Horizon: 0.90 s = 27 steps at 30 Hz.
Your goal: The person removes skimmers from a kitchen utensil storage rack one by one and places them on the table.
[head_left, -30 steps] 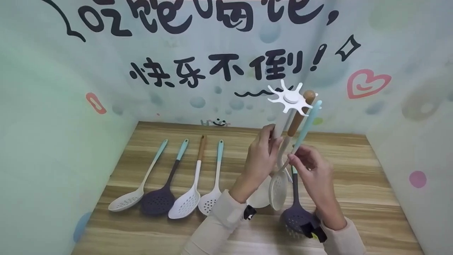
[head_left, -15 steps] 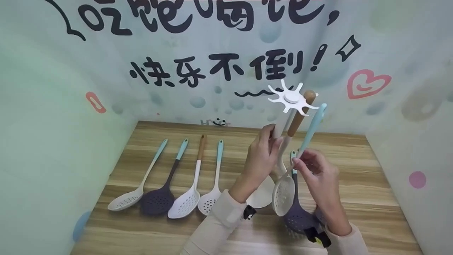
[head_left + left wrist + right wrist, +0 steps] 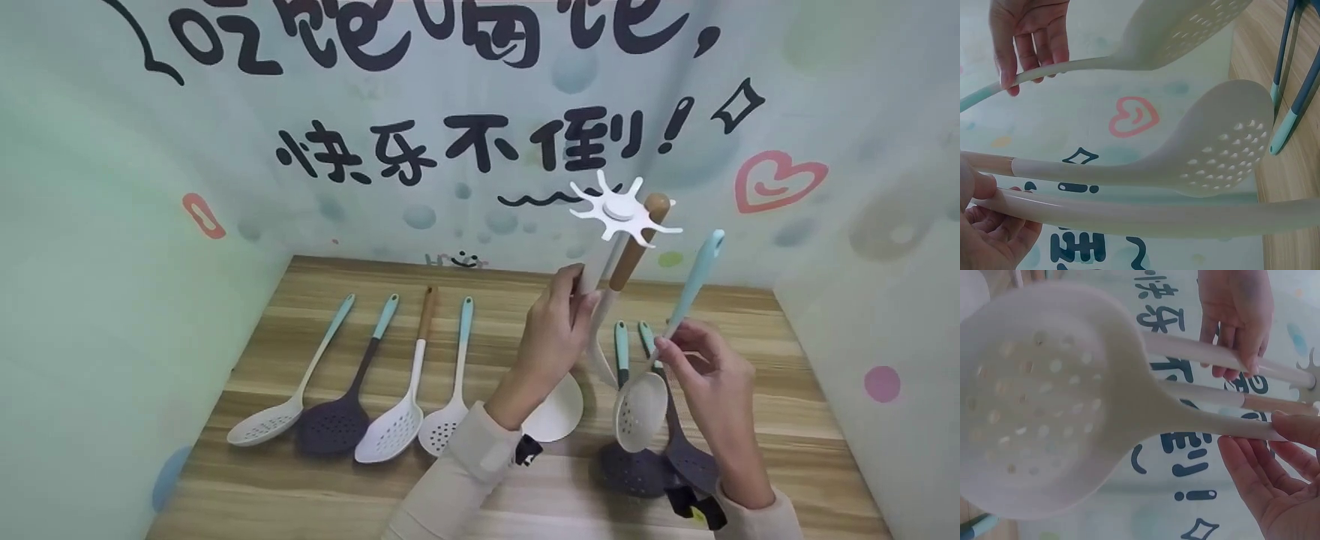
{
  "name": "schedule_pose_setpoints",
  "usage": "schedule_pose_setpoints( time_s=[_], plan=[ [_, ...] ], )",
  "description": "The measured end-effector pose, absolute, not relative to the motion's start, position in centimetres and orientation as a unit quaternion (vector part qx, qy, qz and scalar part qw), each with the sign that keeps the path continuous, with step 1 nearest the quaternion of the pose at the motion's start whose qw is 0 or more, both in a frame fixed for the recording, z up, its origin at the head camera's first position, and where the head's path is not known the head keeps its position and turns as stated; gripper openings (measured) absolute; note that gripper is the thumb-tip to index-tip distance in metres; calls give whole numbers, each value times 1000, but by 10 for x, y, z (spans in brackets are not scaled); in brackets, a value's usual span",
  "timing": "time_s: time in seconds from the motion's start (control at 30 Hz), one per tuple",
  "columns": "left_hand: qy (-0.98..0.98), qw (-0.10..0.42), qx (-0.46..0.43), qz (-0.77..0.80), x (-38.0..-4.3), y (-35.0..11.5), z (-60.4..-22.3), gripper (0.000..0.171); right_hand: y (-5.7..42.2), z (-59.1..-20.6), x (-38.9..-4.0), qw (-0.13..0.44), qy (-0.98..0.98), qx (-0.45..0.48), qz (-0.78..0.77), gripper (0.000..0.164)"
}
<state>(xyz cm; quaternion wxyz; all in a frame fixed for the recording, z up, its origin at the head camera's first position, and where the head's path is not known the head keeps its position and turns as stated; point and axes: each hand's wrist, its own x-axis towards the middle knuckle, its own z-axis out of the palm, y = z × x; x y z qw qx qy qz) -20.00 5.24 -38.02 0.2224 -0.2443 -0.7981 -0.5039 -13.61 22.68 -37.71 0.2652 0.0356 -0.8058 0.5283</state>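
My left hand (image 3: 551, 334) grips the white pole of a utensil rack (image 3: 619, 208), whose top spreads into several curved hooks. A white slotted spoon with a brown handle (image 3: 630, 255) hangs at the rack. Its perforated bowl (image 3: 1227, 146) shows in the left wrist view. To the right, my right hand (image 3: 716, 375) pinches a white skimmer with a light-blue handle (image 3: 643, 412) by its neck. That skimmer is upright, bowl down, apart from the rack. In the right wrist view its holed bowl (image 3: 1044, 399) fills the left side.
The rack's round white base (image 3: 559, 412) stands on the wooden table (image 3: 517, 495). Two dark slotted utensils, a left one (image 3: 634, 472) and a right one (image 3: 688, 457), lie below my right hand. Several slotted utensils, including a dark turner (image 3: 334, 427), lie in a row at left.
My right hand has moved right and slightly down, carrying the blue-handled skimmer away from the rack's hooks. More of the two dark utensils is visible. My left hand has stayed put.
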Motion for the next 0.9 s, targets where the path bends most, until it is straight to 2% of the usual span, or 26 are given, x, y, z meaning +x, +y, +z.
schedule_pose_setpoints(
  time_s=[0.27,0.53,0.7,0.9],
  plan=[
    [-795,231,-252,-501,-201,52,-382,35,253,-378,-133,297,-817,-11,494,22],
    [-794,229,-250,-506,-200,52,-381,35,288,-385,-130,286,-833,-101,463,29],
    [-792,229,-253,-506,-201,53,-381,34,309,-391,-128,295,-844,-126,431,31],
    [-793,221,-252,-509,-200,53,-381,35,332,-401,-128,259,-856,-171,413,35]
  ],
)
